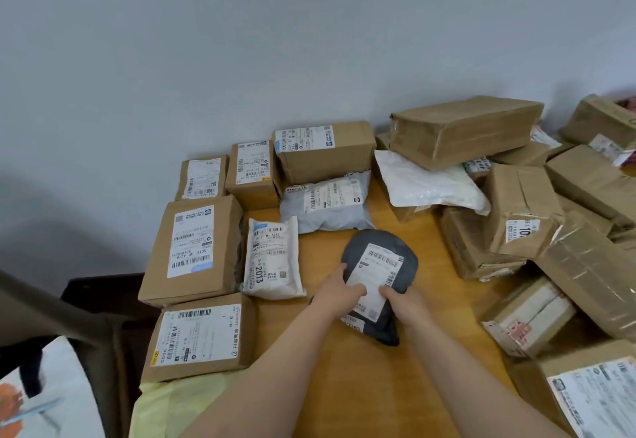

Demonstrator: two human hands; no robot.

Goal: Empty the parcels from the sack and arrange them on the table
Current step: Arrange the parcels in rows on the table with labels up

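Task est. about half done: labelled brown cardboard boxes (192,251) and pale plastic mailers (272,262) lie label-up in rows at left/far left of the orange-brown wooden table (344,386); the jumbled heap of taped brown boxes (523,210) at right is not yet arranged. The dark grey soft plastic mailer (364,248) is mid-table betw. rows and heap, long axis near–far, rounded end far. L hand (339,294) and R hand (402,301) grip its sides, thumbs pressed on its white label (378,265).
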